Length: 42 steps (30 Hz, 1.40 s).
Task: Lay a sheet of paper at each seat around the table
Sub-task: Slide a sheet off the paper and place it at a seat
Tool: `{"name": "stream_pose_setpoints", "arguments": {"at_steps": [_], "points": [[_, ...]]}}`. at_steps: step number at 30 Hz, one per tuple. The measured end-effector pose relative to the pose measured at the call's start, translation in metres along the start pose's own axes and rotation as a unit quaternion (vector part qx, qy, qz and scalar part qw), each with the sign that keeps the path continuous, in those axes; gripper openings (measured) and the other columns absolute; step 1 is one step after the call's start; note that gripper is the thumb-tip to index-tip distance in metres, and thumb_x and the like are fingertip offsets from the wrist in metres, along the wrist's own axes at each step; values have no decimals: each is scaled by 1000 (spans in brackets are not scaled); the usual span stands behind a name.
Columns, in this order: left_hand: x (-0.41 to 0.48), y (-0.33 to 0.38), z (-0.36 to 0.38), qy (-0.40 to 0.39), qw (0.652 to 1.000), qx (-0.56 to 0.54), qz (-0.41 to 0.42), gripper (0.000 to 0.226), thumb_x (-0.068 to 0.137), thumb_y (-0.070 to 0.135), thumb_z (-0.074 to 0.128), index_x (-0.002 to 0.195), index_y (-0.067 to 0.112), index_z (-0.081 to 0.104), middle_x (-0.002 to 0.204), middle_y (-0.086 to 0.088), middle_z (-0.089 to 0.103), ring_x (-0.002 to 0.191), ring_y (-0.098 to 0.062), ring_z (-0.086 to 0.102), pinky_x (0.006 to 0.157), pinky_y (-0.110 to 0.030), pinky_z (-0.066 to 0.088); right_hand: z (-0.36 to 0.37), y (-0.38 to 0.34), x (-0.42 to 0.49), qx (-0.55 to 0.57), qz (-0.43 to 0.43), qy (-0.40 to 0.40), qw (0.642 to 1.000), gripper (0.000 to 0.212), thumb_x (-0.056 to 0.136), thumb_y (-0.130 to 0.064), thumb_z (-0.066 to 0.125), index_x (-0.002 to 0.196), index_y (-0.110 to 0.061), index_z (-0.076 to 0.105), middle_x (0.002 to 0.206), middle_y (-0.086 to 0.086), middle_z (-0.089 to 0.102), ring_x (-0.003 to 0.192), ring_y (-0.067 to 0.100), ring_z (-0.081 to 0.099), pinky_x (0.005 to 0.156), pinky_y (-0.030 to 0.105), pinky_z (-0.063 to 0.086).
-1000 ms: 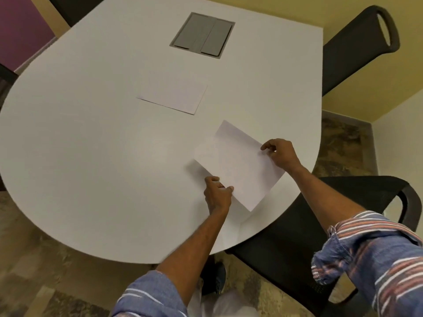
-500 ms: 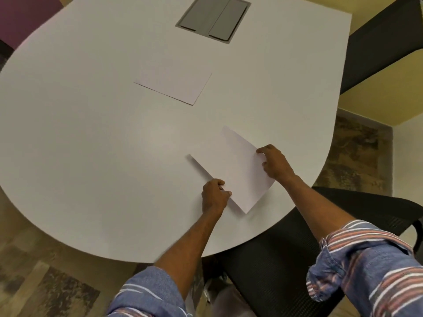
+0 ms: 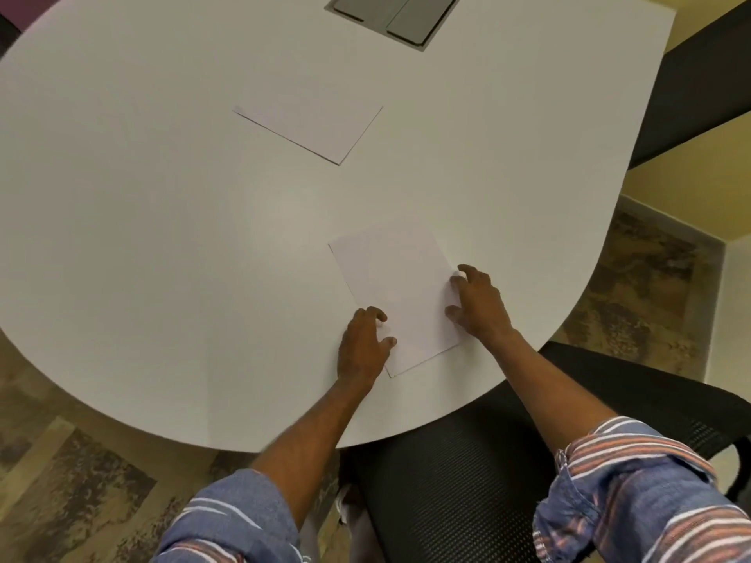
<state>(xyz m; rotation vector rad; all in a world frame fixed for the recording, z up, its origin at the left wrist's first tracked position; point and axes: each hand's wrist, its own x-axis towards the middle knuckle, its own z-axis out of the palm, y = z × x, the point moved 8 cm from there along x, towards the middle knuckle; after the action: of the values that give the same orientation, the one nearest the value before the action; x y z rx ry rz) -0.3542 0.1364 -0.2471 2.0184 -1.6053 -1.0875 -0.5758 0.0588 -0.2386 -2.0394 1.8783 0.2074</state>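
Note:
A white sheet of paper [image 3: 400,294] lies flat on the white table [image 3: 162,237] near its front edge, in front of a black mesh chair [image 3: 459,473]. My left hand [image 3: 363,347] rests on the sheet's lower left corner with fingers spread. My right hand [image 3: 479,306] rests on its right edge, fingertips pressing down. Neither hand grips the sheet. A second white sheet [image 3: 313,128] lies farther back toward the table's middle.
A grey cable hatch [image 3: 392,14] is set into the table at the top. Another black chair [image 3: 699,87] stands at the right side. The floor is patterned in brown tones, with a yellow wall at the right.
The sheet has turned from a diagonal to nearly square with the table edge and now lies flat. Both hands went from pinching its corners to resting spread on it.

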Motion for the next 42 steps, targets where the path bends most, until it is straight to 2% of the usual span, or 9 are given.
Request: {"name": "stream_pose_setpoints", "arguments": {"at_steps": [2, 5, 7, 9, 13, 19, 25, 42], "points": [[1, 13, 5, 2, 998, 40, 53, 41, 81, 26, 79, 114, 26, 55, 114, 5, 53, 103, -15, 55, 81, -25, 46, -1, -11, -2, 5, -34, 25, 999, 66, 83, -23, 74, 140, -6, 46, 156, 12, 33, 140, 33, 34, 107, 45, 41], [4, 30, 16, -8, 985, 124, 117, 58, 79, 30, 81, 129, 20, 53, 135, -1, 48, 126, -21, 46, 102, -32, 44, 11, -28, -3, 43, -76, -6, 996, 70, 86, -22, 72, 147, -13, 39, 159, 6, 26, 144, 26, 28, 110, 43, 40], [6, 34, 25, -34, 976, 165, 135, 73, 80, 33, 80, 142, 17, 45, 155, -6, 32, 147, -24, 23, 117, -37, 32, 22, -32, -3, 55, -84, -49, 994, 75, 87, -22, 72, 150, -16, 33, 162, 5, 19, 148, 24, 21, 114, 42, 34], [9, 34, 34, -59, 966, 207, 141, 84, 84, 38, 75, 152, 15, 32, 165, -8, 12, 153, -26, 1, 124, -40, 17, 30, -31, -3, 63, -87, -75, 991, 79, 87, -22, 72, 153, -19, 28, 164, 4, 13, 150, 23, 15, 118, 42, 28], [13, 28, 43, -84, 948, 269, 146, 96, 87, 54, 65, 158, 15, 13, 166, -9, -7, 152, -29, -16, 125, -43, 9, 33, -27, -1, 57, -123, -80, 988, 81, 87, -22, 72, 154, -21, 26, 165, 3, 12, 150, 23, 13, 119, 43, 27], [12, 16, 59, -121, 941, 287, 135, 109, 85, 67, 57, 158, 13, -3, 164, -11, -18, 150, -32, -20, 122, -43, 1, 32, -22, 3, 31, -160, -94, 982, 82, 88, -22, 71, 155, -25, 23, 165, 0, 9, 151, 22, 11, 119, 41, 27], [17, 16, 60, -118, 934, 313, 125, 114, 82, 73, 54, 158, 13, -5, 164, -12, -19, 150, -33, -19, 124, -49, 4, 30, -22, 8, 20, -174, -98, 980, 82, 89, -22, 71, 155, -25, 21, 165, 0, 7, 151, 22, 10, 119, 41, 26], [28, 12, 63, -128, 920, 352, 114, 118, 80, 82, 46, 157, 13, -13, 162, -14, -25, 148, -36, -24, 121, -49, -4, 27, -22, 23, 20, -182, -109, 977, 85, 88, -20, 72, 155, -24, 19, 165, 1, 7, 151, 23, 9, 119, 42, 27]]}}
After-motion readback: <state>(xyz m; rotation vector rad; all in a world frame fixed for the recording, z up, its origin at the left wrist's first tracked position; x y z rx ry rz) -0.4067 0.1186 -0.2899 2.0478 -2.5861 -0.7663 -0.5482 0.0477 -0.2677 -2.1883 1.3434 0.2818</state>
